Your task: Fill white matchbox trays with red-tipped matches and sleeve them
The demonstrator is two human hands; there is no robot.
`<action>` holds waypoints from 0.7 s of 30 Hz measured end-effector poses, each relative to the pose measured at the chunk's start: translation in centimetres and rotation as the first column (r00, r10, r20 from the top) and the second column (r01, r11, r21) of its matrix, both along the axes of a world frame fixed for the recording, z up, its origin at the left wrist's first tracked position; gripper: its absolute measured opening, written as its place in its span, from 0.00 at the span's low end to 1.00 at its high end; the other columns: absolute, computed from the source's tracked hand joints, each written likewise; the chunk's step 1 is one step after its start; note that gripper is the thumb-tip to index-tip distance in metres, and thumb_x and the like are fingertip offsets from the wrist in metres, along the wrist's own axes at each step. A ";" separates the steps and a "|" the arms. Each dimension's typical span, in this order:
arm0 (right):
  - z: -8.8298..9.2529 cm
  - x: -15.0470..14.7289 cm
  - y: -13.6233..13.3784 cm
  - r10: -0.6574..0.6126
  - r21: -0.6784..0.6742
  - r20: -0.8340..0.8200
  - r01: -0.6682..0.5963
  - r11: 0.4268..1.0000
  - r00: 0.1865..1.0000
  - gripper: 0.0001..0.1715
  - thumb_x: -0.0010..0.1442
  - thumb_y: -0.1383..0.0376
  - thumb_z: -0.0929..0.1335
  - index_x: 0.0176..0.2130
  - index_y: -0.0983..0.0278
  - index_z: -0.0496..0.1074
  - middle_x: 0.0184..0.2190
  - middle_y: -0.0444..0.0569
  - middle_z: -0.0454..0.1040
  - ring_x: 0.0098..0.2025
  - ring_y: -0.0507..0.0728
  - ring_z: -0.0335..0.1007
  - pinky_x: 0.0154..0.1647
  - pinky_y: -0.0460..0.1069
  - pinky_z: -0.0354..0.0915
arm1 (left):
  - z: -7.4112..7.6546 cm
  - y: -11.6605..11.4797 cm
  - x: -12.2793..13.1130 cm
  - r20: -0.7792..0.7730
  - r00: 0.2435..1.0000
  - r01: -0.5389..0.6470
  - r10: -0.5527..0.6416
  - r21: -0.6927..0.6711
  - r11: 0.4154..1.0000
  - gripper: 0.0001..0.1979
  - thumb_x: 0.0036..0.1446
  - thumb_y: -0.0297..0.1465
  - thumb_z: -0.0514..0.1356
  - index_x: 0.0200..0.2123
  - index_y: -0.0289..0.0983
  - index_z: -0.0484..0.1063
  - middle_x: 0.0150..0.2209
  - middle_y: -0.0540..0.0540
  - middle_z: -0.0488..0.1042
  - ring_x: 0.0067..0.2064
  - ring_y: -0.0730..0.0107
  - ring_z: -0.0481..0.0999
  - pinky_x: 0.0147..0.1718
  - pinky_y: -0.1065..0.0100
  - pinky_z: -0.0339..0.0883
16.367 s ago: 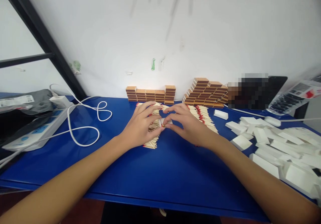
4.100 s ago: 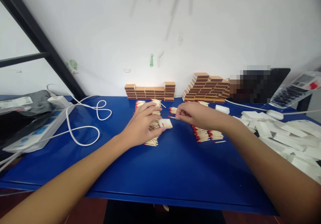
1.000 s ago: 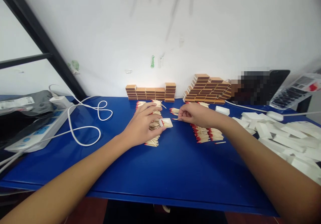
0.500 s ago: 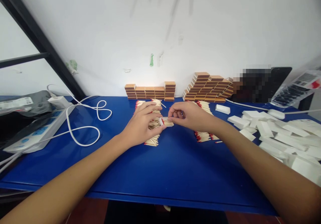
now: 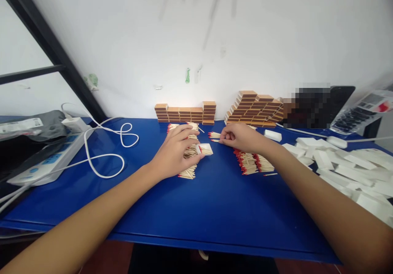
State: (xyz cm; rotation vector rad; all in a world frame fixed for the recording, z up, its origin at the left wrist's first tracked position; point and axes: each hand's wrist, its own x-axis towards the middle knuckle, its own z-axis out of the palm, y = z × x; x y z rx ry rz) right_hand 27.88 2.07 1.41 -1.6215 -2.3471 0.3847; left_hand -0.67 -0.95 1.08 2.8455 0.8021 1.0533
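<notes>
Pale wall [image 5: 132, 41] rises behind a glossy blue table [image 5: 199, 208], with a black metal frame [image 5: 52, 49] slanting down at the left. Along the wall stand two groups of brown-sided matchboxes: a low row [image 5: 184, 114] with taller ends, and a higher, stepped pile [image 5: 253, 109] to the right of it.

Near the middle of the table, the person's left hand [image 5: 175, 153] grips a small white tray [image 5: 210, 146] between thumb and fingers. Red-headed matches [image 5: 205, 151] lie inside; whether the tray rests on the table cannot be told. Beneath and around that hand, more matches are laid out in rows [image 5: 187, 172], partly hidden by it.

The right hand [image 5: 239, 137] has its fingertips pinched on a single match [image 5: 215, 140], whose head points left, just beside a small bunch [image 5: 213, 135] on the table. Under the right forearm lie further rows of matches [image 5: 246, 162], and one loose match [image 5: 270, 174] sits near their lower right corner.

Farther right, one white piece [image 5: 272, 135] lies apart from a heap of similar ones [image 5: 340, 165]. At the left, a white cable [image 5: 86, 147] loops beside a power strip [image 5: 52, 165].
</notes>
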 end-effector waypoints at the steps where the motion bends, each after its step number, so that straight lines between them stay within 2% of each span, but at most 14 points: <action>1: -0.1 0.0 0.0 -0.004 0.002 0.006 0.004 1.000 1.000 0.08 0.61 0.61 0.70 0.33 0.63 0.78 0.27 0.47 0.77 0.28 0.54 0.69 0.30 0.49 0.59 | 0.0 0.0 0.0 0.001 1.000 0.002 -0.002 0.008 1.000 0.12 0.62 0.36 0.69 0.47 0.39 0.80 0.56 0.40 0.79 0.64 0.47 0.71 0.62 0.41 0.66; 7: 0.0 -0.1 -0.1 0.042 -0.018 0.038 -0.041 0.999 0.998 0.08 0.62 0.61 0.70 0.33 0.63 0.76 0.28 0.48 0.77 0.29 0.55 0.69 0.30 0.49 0.59 | -0.2 0.0 0.0 0.004 1.000 0.004 -0.004 0.001 1.000 0.11 0.62 0.36 0.69 0.46 0.39 0.80 0.56 0.40 0.79 0.65 0.47 0.70 0.63 0.42 0.66; 12: 2.0 -0.7 -1.5 0.034 -0.086 -0.025 -0.036 0.996 0.999 0.10 0.62 0.58 0.69 0.35 0.62 0.76 0.29 0.48 0.77 0.29 0.55 0.68 0.30 0.49 0.60 | -0.2 0.0 0.0 -0.002 1.000 -0.005 0.005 0.002 1.000 0.12 0.62 0.36 0.70 0.47 0.39 0.80 0.56 0.40 0.79 0.65 0.46 0.70 0.63 0.40 0.65; 15: 2.9 -1.8 -2.7 0.102 -0.064 -0.110 -0.110 0.992 0.989 0.14 0.63 0.54 0.69 0.35 0.61 0.76 0.29 0.47 0.76 0.29 0.55 0.67 0.30 0.49 0.60 | -0.1 0.0 0.0 -0.004 1.000 -0.005 0.005 -0.018 1.000 0.12 0.62 0.36 0.69 0.47 0.40 0.80 0.56 0.40 0.79 0.65 0.46 0.70 0.64 0.40 0.65; 18: 2.8 -3.1 -3.5 0.190 -0.030 -0.144 -0.196 0.980 0.971 0.14 0.65 0.54 0.68 0.36 0.61 0.76 0.30 0.48 0.75 0.31 0.55 0.66 0.32 0.49 0.60 | 0.0 0.0 0.0 -0.001 1.000 0.009 -0.009 -0.043 0.999 0.11 0.63 0.37 0.69 0.47 0.40 0.80 0.57 0.40 0.79 0.65 0.46 0.70 0.63 0.40 0.65; 21: 2.4 -4.1 -3.8 0.211 0.013 -0.169 -0.211 0.977 0.963 0.14 0.66 0.55 0.67 0.36 0.62 0.76 0.32 0.48 0.75 0.32 0.54 0.66 0.33 0.49 0.60 | 0.0 0.0 0.1 0.013 1.000 0.019 -0.019 -0.046 0.999 0.11 0.63 0.36 0.69 0.46 0.39 0.80 0.57 0.41 0.79 0.65 0.48 0.70 0.64 0.42 0.65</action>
